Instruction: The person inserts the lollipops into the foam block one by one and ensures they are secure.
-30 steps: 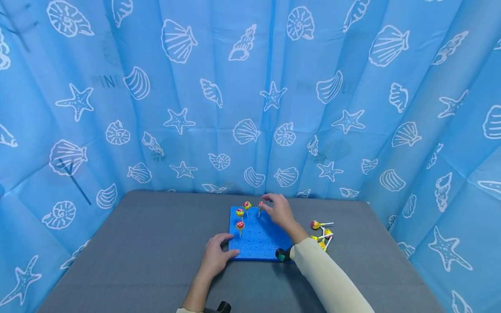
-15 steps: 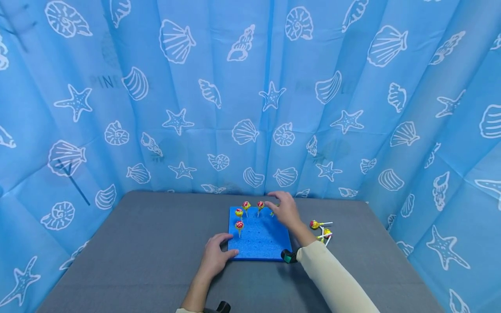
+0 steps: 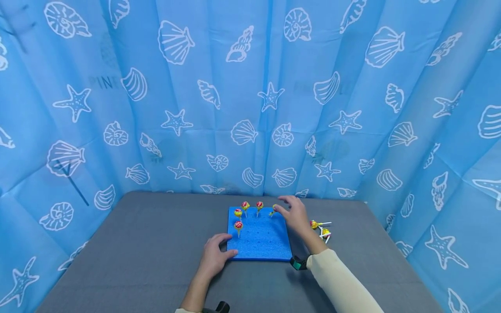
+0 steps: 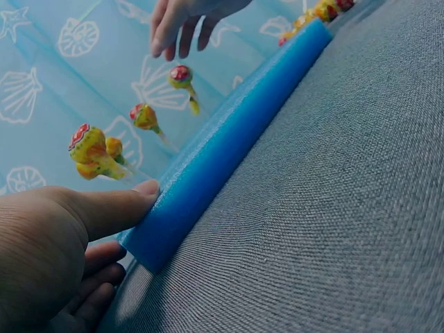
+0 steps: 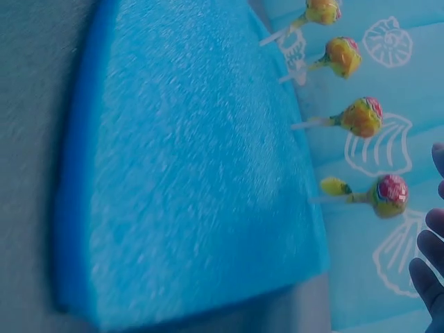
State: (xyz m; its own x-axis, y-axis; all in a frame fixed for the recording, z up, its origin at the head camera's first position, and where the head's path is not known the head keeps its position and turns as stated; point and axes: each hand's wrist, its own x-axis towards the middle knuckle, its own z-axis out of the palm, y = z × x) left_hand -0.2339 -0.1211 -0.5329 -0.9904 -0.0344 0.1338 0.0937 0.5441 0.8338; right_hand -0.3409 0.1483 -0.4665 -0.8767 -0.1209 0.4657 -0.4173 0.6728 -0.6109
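Clearly, right hand [image 3: 295,214], grip spread, hovers beside the one-o'clock lollipop [image 5: 391,197] on blue board [image 3: 261,244]; left hand [image 3: 213,255], spread, touches its eight-o'clock edge.

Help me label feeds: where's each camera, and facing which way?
Head: worn there, facing forward-down at the blue foam board; both arms, left hand, right hand show.
Left wrist: worn there, facing along its near edge; left hand close, right hand beyond.
Right wrist: worn there, facing across it; right hand partly shows.
Wrist views share board and lollipops.
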